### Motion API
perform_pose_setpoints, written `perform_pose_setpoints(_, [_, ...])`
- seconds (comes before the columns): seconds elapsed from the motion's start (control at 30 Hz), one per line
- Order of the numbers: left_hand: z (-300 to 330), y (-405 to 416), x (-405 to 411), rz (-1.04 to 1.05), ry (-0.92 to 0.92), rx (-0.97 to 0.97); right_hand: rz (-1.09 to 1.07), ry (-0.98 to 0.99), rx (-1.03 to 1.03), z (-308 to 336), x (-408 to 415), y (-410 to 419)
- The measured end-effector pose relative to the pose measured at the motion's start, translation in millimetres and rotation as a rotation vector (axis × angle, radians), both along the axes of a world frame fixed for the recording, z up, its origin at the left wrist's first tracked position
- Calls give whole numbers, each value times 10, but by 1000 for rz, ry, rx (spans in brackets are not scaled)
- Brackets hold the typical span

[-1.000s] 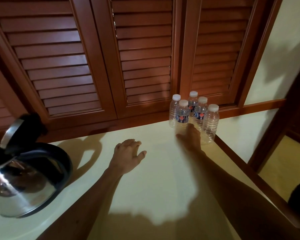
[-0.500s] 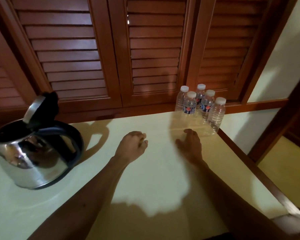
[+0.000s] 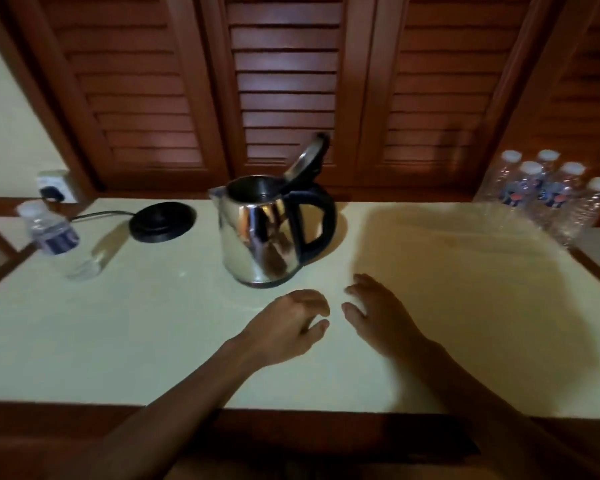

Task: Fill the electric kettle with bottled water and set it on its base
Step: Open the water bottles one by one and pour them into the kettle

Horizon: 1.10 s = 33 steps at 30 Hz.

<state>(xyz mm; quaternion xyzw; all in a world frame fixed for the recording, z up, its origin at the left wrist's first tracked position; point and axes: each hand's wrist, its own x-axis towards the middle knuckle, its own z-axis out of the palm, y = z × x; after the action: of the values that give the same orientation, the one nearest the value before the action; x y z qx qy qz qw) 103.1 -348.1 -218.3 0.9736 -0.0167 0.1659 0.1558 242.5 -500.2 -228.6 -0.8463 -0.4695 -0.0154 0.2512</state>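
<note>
A steel kettle point(image 3: 257, 233) with a black handle stands on the pale tabletop point(image 3: 153, 341), its lid tipped up and open. Its round black base point(image 3: 162, 221) lies to the left of it, apart, with a cord running left. A capped water bottle point(image 3: 54, 237) stands alone at the far left. Several more capped bottles point(image 3: 548, 195) cluster at the back right corner. My left hand point(image 3: 288, 327) hovers just in front of the kettle with fingers loosely curled, holding nothing. My right hand point(image 3: 374, 313) is beside it, fingers relaxed, also holding nothing.
Dark louvred wooden doors point(image 3: 284, 81) rise behind the table. A wall socket point(image 3: 54, 185) with a plug sits at the back left. A wooden edge point(image 3: 291, 424) frames the table's near side.
The view has swung left, bringing the kettle to the centre and the base and lone bottle into sight. Both hands have drawn back from the bottle cluster toward the kettle.
</note>
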Motion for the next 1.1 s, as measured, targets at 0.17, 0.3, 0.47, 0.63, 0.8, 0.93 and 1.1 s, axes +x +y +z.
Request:
perform_pose_setpoints(0.17, [1,596,-1020,141,-24,-3,191,-48,67,-14,-910,633])
perform_pose_setpoints(0.3, [71,1092,-1745,289,-29,-59,295,-67,53,-8,-1356,1224])
perform_pose_setpoints(0.47, [108,1704,-2422,609,-137,-229,399,-34,101,114,-1826,1926])
perform_pose_setpoints(0.63, [198,2216,-2549,801,-74,-255,311,9,112,136,-1971,2235])
perform_pose_setpoints(0.8, [347,2522,-2329,937,-136,-608,298,-47,120,119,-1987,2195])
perform_pose_setpoints(0.93, [364,2622,-2141,823,-215,-708,292,-17,72,114,-1981,2204])
perform_pose_setpoints(1.1, [314,2608,-2024,833,-222,-731,290,6,88,101,-1959,2195])
